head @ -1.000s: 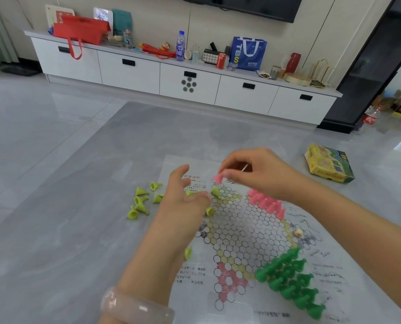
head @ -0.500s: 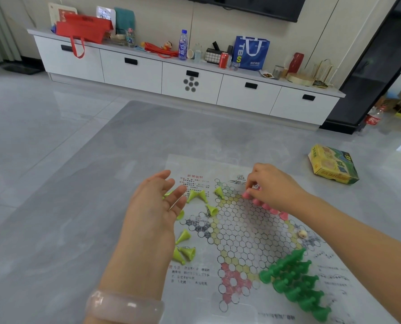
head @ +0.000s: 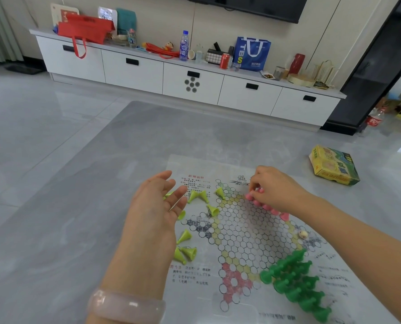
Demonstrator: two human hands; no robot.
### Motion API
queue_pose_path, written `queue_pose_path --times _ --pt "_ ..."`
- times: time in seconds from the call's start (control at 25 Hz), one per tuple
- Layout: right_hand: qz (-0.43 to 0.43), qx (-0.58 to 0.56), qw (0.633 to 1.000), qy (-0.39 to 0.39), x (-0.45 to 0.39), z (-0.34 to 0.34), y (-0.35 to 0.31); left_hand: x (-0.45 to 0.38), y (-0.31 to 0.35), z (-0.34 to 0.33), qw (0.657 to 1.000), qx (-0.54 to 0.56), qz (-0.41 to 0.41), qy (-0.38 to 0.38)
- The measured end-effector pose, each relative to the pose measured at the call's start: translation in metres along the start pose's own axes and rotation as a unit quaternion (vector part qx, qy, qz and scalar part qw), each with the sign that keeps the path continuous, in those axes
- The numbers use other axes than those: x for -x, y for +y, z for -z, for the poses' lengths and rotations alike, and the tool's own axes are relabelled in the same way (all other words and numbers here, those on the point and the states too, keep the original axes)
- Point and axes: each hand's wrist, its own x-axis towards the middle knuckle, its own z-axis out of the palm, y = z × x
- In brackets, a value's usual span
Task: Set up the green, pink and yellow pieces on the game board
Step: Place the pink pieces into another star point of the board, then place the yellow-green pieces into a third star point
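1. Nearest the camera, a pale pink bangle [head: 126, 306] circles the wrist of the person's left arm.
2. At the near right of the paper game board [head: 237, 232], the green pieces [head: 295, 285] stand upright, packed together in a triangle over one star point.
3. On the near left part of the board, three yellow pieces [head: 185, 250] lie tipped on their sides; more yellow ones lie farther off, toppled, near the printed red text, and some are partly hidden behind the left hand.
4. The left hand [head: 156, 206] hovers over the board's left edge with its fingers relaxed and spread, palm turned to the right, holding nothing.
5. A small cream bead or die [head: 303, 234] sits on the board's right side, between the green group and the pink row.
6. The pink pieces [head: 268, 205] stand in a row along the far right star point, mostly covered by the right hand.
7. The right hand [head: 274, 189] has its fingers curled down, pinching one pink piece at the far left end of that row.
8. Farther right, well apart from the board, a yellow and green box [head: 333, 169] lies on the grey table [head: 78, 206].
9. Farthest back, a white cabinet [head: 190, 76] runs along the wall, with a red bag [head: 85, 26], a bottle [head: 184, 46] and a blue bag [head: 252, 53] on top.
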Motion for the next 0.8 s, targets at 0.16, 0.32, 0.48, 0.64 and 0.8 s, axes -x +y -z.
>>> queue_pose_path --times 0.16,0.32,0.48,0.64,0.8 --pt "-0.001 -0.001 1.000 0.018 0.001 0.008 -0.006 -0.003 -0.001 0.001 1.000 -0.001 -0.002 0.002" --pt "0.097 -0.090 0.991 -0.023 0.015 0.000 -0.042 -0.006 0.003 0.008 0.999 0.007 -0.036 0.035" --pt "0.102 -0.142 0.979 -0.102 0.015 -0.037 -0.077 -0.008 0.014 0.020 0.993 0.030 -0.086 0.080" --pt "0.122 -0.185 0.975 -0.008 0.006 -0.048 -0.104 -0.008 0.028 0.035 0.990 0.051 -0.099 0.088" --pt "0.210 -0.129 0.967 -0.062 0.046 -0.063 -0.124 -0.010 0.038 0.045 0.989 0.069 -0.097 0.088"
